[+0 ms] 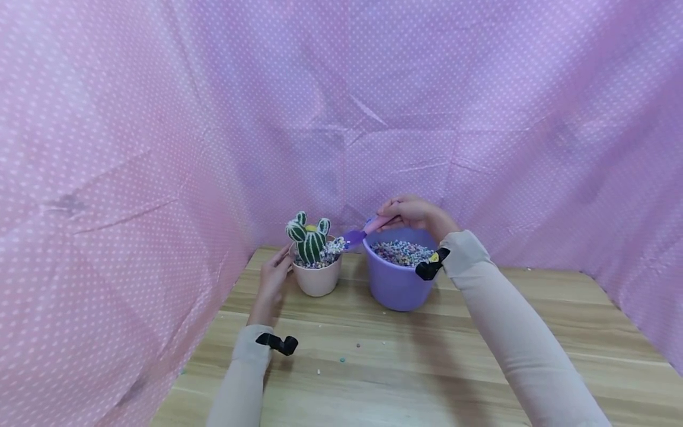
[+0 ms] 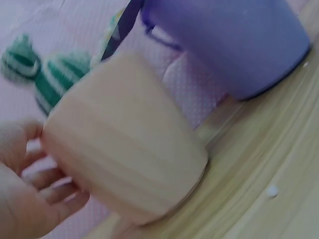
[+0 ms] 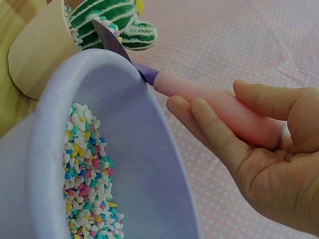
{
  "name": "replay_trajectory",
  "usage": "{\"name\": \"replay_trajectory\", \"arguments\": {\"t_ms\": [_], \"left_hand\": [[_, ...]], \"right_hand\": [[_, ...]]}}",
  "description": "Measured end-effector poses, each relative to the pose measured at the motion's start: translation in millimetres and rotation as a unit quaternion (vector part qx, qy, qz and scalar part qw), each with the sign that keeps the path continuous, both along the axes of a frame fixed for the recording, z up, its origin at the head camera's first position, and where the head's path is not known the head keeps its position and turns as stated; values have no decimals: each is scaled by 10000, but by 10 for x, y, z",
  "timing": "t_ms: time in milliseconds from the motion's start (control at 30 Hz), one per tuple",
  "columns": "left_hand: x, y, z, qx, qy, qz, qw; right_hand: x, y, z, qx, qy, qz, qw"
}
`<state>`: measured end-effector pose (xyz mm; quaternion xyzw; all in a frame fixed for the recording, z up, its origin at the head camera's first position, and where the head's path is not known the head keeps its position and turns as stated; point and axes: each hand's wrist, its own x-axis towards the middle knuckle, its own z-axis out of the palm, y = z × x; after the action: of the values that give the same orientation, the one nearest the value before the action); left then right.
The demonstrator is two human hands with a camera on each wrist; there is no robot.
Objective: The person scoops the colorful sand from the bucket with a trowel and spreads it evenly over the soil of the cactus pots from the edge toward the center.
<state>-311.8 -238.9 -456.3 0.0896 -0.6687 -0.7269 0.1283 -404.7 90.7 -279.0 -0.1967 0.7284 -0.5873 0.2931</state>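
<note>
My right hand [image 1: 411,212] holds a small trowel by its pink handle [image 3: 214,102], over the rim of a purple bucket [image 1: 397,287]. The trowel's purple blade [image 1: 354,238] carries pebbles and tips toward a pale pink pot [image 1: 318,280]. In that pot stands a green-and-white striped cactus [image 1: 311,246] with small coloured pebbles [image 1: 332,249] around its base. My left hand [image 1: 274,276] touches the pot's left side, its fingers [image 2: 62,204] against the wall rather than wrapped round it. Many mixed-colour pebbles [image 3: 87,184] lie inside the bucket.
The wooden table [image 1: 341,391] has a few stray pebbles on it, among them a green one [image 1: 342,360]. A pink dotted cloth [image 1: 400,118] hangs behind and along both sides. The bucket stands right of the pot, with a narrow gap between them.
</note>
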Motion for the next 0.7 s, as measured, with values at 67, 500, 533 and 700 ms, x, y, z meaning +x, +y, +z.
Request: {"name": "replay_trajectory", "arguments": {"t_ms": [67,500,533,700], "left_hand": [[16,54,20,-33,27,157,9999],[4,-22,-11,-70,13,-168,9998],[2,-33,-15,-46,17,-204,9998],[0,-43,-24,70,65,-178,9998]], "right_hand": [[3,3,9,-11,-14,-5,10000],[-9,0,19,14,33,59,10000],[-12,2,21,35,44,55,10000],[-30,11,26,112,98,6,9999]]}}
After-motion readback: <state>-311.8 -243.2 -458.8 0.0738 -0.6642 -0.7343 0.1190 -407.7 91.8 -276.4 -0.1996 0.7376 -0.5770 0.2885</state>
